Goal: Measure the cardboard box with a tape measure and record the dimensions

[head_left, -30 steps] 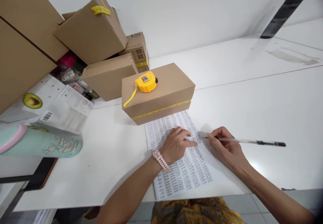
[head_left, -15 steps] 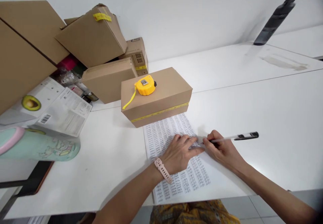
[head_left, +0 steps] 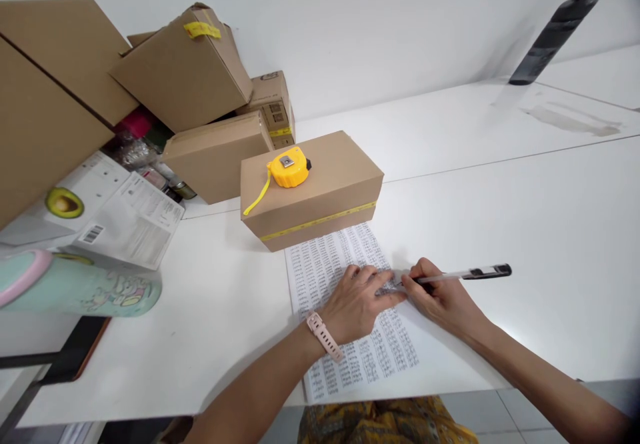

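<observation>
My right hand (head_left: 437, 297) grips a pen (head_left: 463, 274), its tip down near the right side of a written sheet of paper (head_left: 320, 274). Columns of small handwriting cover much of the sheet. My left hand (head_left: 357, 301) lies on the paper, fingers stretched toward the pen tip; a pink strap (head_left: 325, 336) circles its wrist. Just beyond the paper stands a brown cardboard box (head_left: 313, 191) with a yellow strip along its front. On top of this box rests a yellow tape measure (head_left: 290, 167). The writing under my left palm is hidden.
Several cardboard boxes (head_left: 185, 71) are piled at the left back against the wall. A white package with an avocado picture (head_left: 135, 221) and a mint green bottle (head_left: 100, 287) lie at the left. A dark bottle (head_left: 550, 37) stands far right. The white table's (head_left: 225, 337) front edge runs below my forearms.
The view has shifted very slightly. Both hands stay in nearly the same place, with the pen's upper end tipped a little lower.
</observation>
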The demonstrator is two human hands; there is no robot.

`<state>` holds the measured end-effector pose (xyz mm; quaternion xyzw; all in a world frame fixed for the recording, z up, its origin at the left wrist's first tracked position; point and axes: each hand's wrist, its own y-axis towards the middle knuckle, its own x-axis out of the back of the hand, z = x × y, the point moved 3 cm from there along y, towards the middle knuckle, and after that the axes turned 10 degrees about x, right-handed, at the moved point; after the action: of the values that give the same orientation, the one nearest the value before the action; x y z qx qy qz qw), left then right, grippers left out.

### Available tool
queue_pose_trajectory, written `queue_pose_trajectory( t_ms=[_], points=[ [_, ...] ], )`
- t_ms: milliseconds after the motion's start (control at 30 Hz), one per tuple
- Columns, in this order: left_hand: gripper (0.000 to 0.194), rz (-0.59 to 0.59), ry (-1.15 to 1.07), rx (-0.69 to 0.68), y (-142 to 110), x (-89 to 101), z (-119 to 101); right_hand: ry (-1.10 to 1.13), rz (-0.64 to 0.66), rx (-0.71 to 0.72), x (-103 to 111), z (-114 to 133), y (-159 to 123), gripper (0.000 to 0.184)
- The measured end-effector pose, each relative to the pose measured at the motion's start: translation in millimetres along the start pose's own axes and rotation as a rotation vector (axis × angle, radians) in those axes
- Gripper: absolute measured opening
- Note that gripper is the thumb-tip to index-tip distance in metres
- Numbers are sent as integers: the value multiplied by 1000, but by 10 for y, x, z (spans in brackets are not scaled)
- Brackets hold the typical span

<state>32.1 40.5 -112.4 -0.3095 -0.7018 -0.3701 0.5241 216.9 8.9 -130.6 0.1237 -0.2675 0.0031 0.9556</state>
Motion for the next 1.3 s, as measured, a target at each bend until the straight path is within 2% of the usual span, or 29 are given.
queue_pose_trajectory(
  t_ms=[967, 1033, 1133, 1200, 1267, 1300],
  points=[
    [48, -13, -6, 4, 3, -13, 7, 7, -17, -22, 20, 53, 12, 34],
    [47, -16, -11, 4, 5, -10, 9, 1, -75, -37, 43, 45, -1, 35],
    [46, -21, -24, 5, 2, -12, 16, -37, -242, -71, 112, 16, -23, 33],
    [47, -28, -26, 5, -6, -22, 23, -88, -298, -37, 154, 6, -15, 22],
    [47, -39, -24, 5, -13, -39, 31, -176, -254, 77, 181, 11, 16, 13],
    [46, -48, -24, 5, -14, -46, 35, -231, -216, 142, 192, 11, 32, 19]
  ],
)
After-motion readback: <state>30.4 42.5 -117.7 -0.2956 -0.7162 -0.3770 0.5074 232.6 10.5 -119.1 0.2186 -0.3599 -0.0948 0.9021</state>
